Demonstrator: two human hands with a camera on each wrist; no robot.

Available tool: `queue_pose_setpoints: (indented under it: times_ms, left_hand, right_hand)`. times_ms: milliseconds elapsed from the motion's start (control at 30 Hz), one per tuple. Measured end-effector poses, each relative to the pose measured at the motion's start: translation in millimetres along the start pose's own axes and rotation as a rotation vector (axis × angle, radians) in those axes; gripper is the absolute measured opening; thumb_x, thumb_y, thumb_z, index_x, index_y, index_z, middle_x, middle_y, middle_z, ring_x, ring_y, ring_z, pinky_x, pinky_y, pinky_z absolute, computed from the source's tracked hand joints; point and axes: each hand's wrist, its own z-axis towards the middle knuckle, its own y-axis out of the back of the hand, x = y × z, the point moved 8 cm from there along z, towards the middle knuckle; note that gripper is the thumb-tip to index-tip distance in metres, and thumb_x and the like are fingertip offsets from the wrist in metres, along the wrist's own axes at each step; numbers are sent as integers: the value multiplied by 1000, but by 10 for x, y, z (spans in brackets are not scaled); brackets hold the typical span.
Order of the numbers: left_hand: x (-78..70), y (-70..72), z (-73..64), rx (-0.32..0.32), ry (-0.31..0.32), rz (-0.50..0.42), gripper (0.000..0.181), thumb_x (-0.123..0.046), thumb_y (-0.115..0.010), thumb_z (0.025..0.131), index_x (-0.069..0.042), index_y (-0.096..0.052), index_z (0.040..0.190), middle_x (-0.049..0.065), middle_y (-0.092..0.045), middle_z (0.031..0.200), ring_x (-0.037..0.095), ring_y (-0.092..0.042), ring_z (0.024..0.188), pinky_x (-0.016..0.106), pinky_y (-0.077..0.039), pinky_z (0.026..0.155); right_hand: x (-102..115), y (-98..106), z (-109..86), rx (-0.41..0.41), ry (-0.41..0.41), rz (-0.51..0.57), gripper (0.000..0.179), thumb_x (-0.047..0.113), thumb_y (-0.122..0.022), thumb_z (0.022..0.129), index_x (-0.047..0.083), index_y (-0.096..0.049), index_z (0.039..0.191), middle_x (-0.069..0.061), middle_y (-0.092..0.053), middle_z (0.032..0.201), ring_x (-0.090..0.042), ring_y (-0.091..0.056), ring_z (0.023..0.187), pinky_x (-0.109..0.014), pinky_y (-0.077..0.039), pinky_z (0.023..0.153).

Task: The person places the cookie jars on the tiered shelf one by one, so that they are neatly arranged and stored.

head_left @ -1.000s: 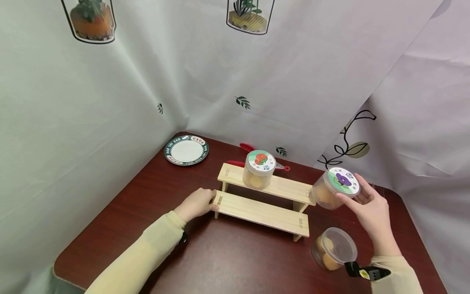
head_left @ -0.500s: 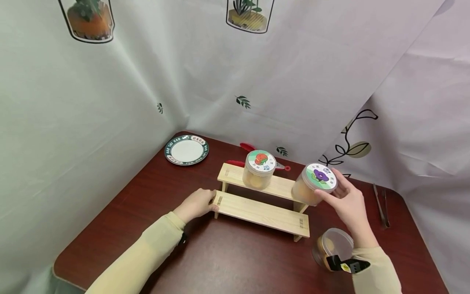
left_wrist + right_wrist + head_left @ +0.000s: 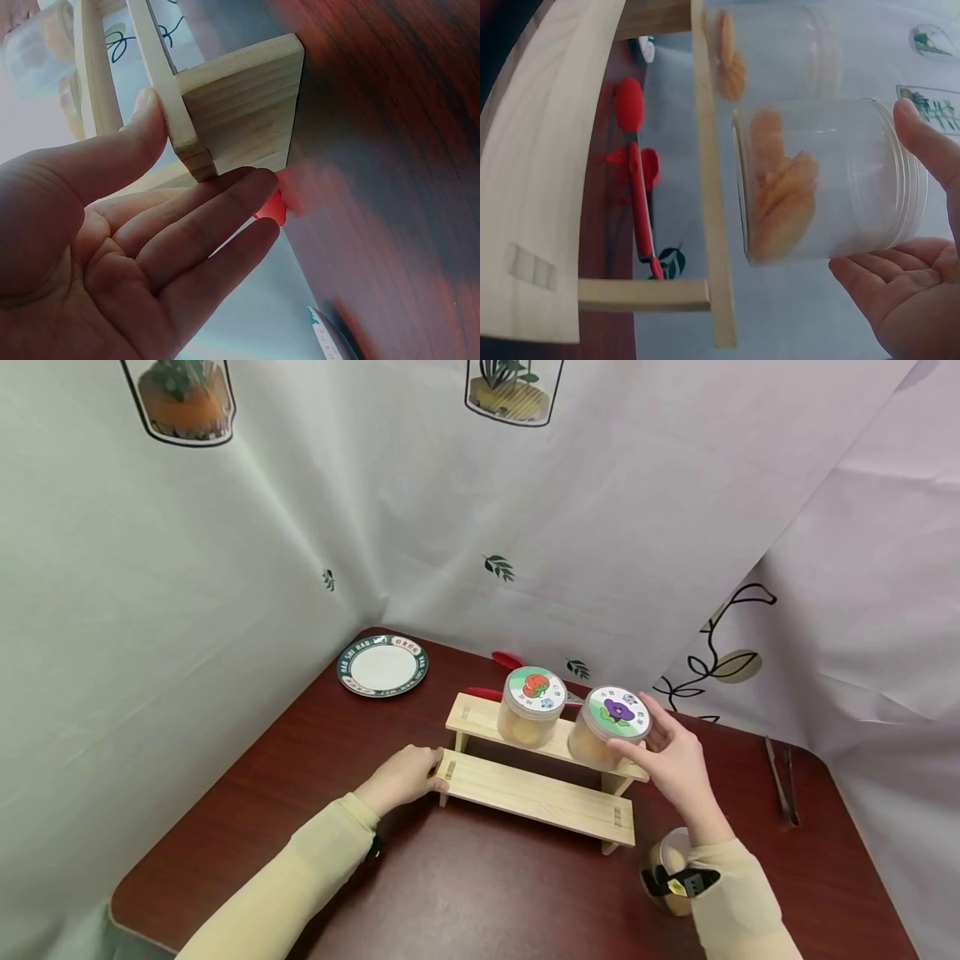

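Observation:
A two-step wooden shelf [image 3: 536, 793] stands on the dark red table. A clear jar with a red-and-green lid label [image 3: 531, 706] sits on the upper step. My right hand [image 3: 643, 735] grips a second clear jar with a purple flower label [image 3: 609, 727] by its lid end, just right of the first jar. In the right wrist view this held jar [image 3: 832, 180] holds orange pieces, and a thin gap shows between its base and the upper step [image 3: 709, 187]. My left hand [image 3: 431, 772] holds the left end of the lower step [image 3: 240, 112], thumb on top and fingers underneath.
A third clear jar [image 3: 671, 868] stands on the table by my right wrist, partly hidden by the sleeve. A round plate [image 3: 382, 665] lies at the back left. Red tongs [image 3: 506, 660] lie behind the shelf. Metal tweezers [image 3: 780, 777] lie at the right edge.
My right hand has carried the purple-label jar leftward and down, from beyond the shelf's right end to the upper step beside the other jar. The left hand has not moved.

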Motion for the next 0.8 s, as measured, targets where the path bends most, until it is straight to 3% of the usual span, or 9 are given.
queue_pose_setpoints:
  times_ms: [400,633,800]
  left_hand:
    - [22,-12,13,-12,2,-29,30,-26,-77,76,-4,-63,90,8,-62,73,24,-61,68,37,-46,61]
    - [23,2,4,-16,-5,-26,31,-26,-77,77,-4,-63,93,8,-62,73,24,-62,69,37,-46,61]
    - [19,-1,3,-14,-10,-29,30,-26,-77,76,-4,-63,91,7,-62,72,23,-61,68,37,-46,61]
  right_hand:
    - [-5,-97,62,-1,1,16,86,22,-80,76,5,-33,146,-19,-48,139,-31,-50,124,-6,-40,83]
    - [-27,-89,81,12,-19,-20,86,27,-79,78,6,-32,147,-19,-46,140,-30,-48,126,-15,-42,91]
    - [-35,-100,81,12,-16,-12,86,26,-79,78,5,-31,147,-18,-45,142,-30,-47,127,-11,-40,89]
